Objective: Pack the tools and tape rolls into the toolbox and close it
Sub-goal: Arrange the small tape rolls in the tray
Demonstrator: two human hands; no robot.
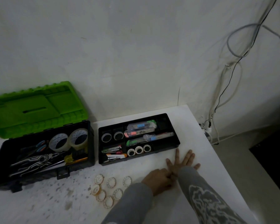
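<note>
- Your toolbox (92, 143) sits open on the white table (192, 126), back against the wall, with its green lid (31, 107) tipped up behind it.
- Inside the toolbox: two big clear tape rolls (60, 142) standing side by side at the back, pliers (39, 160) with black-and-white handles along the front, and a screwdriver (69, 157) with a yellow handle lying next to them. There are some orange-and-blue handles further left, but it's too dark to say what tool they belong to.
- Just right of the toolbox, not touching it, is the black tray (166, 143). It holds two small dark tape rolls (106, 137), packaged knives (141, 126), staplers (111, 149) and three little white rolls (138, 149) in a row.
- In front of the toolbox's right corner, out on the table, a loose bunch of small white rings (111, 182) lies flat, some touching each other.
- Your right hand (183, 159) is further right of the toolbox, just in front of the tray's near right corner. It's flat on the table, palm down, fingers spread wide, holding nothing.
- Your left hand (158, 177) is tucked up against your right wrist, fingers curled in and pinching the cuff of your right sleeve (187, 177).
- Loose cables (233, 46) hang down the wall, far right of the toolbox.
</note>
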